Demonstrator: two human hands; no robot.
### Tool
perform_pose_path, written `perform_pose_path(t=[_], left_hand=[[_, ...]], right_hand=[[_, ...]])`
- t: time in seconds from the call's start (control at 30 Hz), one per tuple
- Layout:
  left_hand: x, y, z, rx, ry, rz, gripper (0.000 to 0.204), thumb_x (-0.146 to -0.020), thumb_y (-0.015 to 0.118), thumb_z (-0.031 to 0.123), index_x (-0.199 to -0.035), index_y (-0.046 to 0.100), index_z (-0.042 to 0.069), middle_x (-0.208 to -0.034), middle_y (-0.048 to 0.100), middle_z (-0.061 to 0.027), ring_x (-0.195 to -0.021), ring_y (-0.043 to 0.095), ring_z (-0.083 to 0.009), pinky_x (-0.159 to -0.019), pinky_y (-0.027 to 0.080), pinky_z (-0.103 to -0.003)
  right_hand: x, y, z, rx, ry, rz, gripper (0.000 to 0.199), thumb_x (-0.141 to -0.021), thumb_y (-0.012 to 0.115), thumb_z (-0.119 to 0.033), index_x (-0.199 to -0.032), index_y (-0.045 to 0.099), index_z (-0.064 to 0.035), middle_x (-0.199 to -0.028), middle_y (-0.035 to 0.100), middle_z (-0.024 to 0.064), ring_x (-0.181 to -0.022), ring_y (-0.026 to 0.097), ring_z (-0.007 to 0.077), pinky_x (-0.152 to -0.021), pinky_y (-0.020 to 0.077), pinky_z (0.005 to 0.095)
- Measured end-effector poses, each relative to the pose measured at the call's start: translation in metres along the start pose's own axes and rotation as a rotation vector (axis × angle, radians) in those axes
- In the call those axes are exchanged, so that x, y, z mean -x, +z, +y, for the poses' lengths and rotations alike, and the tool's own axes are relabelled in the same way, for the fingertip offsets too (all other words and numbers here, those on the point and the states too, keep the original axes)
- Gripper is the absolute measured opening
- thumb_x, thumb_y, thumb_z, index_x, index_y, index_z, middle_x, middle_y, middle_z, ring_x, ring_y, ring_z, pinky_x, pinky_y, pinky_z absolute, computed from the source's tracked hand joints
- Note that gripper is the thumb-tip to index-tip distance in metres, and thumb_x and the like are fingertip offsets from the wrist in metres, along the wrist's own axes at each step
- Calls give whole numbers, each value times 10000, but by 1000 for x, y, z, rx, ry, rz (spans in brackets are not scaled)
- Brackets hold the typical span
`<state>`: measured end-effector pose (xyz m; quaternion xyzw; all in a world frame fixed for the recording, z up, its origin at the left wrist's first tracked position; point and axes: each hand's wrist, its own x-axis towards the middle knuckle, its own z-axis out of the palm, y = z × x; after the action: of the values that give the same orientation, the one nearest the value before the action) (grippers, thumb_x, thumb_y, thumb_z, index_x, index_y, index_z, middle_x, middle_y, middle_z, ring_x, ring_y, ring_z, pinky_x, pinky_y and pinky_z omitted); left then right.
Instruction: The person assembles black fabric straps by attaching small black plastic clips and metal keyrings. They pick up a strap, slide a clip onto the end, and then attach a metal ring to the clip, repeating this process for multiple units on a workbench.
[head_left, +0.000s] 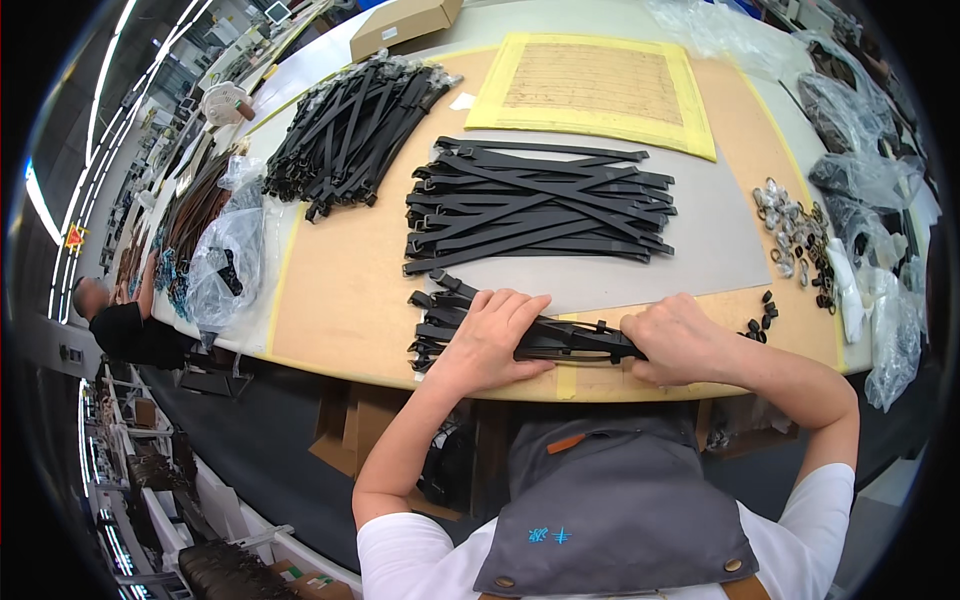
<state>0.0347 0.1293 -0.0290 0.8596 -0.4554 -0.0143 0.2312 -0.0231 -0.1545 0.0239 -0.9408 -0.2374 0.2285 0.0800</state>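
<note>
Near the table's front edge lies a bundle of narrow black straps, with buckles at its left end. My left hand is closed over the bundle's middle, its thumb along the near side. The bundle's right end disappears into my right hand, whose fingers are wrapped round it. Just beyond my hands, a flat stack of black buckled straps rests on a grey sheet, several of them crossed on top. To the right of my right hand are small black loops.
A larger heap of black straps lies at the back left. Yellow-edged board sits at the back, a cardboard box beyond. Metal clasps and plastic bags lie right. Another person works at far left.
</note>
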Motion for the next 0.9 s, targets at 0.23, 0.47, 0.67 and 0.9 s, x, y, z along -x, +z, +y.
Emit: perform_pose_path(t=[0.23, 0.47, 0.67, 0.9], left_hand=[[37, -51, -46, -58, -166, 72, 641, -618, 830, 2, -1229, 646, 63, -1010, 710, -120, -914, 670, -322, -871, 526, -416], [-12, -167, -126, -361, -436, 449, 365, -830, 738, 36, -1166, 613, 101, -935, 712, -190, -873, 684, -435, -749, 530, -519], [-87, -187, -285, -770, -770, 318, 326, -966, 677, 298, -1129, 564, 40, -996, 726, -214, -944, 710, -411, -809, 557, -509], [-85, -121, -365, -855, -916, 91, 601, -1002, 549, 549, -1220, 591, -10, -1277, 580, -177, -1235, 541, -362, -978, 462, -564]], right_hand=[[1, -91, -7, 161, -264, 313, 191, -778, 647, -82, -940, 568, -18, -712, 652, 152, -717, 685, 373, -630, 510, 494], [-195, -217, 32, 417, -220, 820, 95, -917, 650, -137, -1003, 624, -109, -827, 647, 101, -848, 655, 320, -767, 500, 474], [-309, -237, 52, 266, -364, 1431, 268, -927, 660, -286, -1127, 670, -109, -944, 735, 102, -969, 707, 308, -821, 550, 452], [-202, -158, 155, -38, 264, 343, 242, -924, 696, -292, -1036, 722, -79, -966, 742, 87, -922, 703, 281, -815, 544, 414]])
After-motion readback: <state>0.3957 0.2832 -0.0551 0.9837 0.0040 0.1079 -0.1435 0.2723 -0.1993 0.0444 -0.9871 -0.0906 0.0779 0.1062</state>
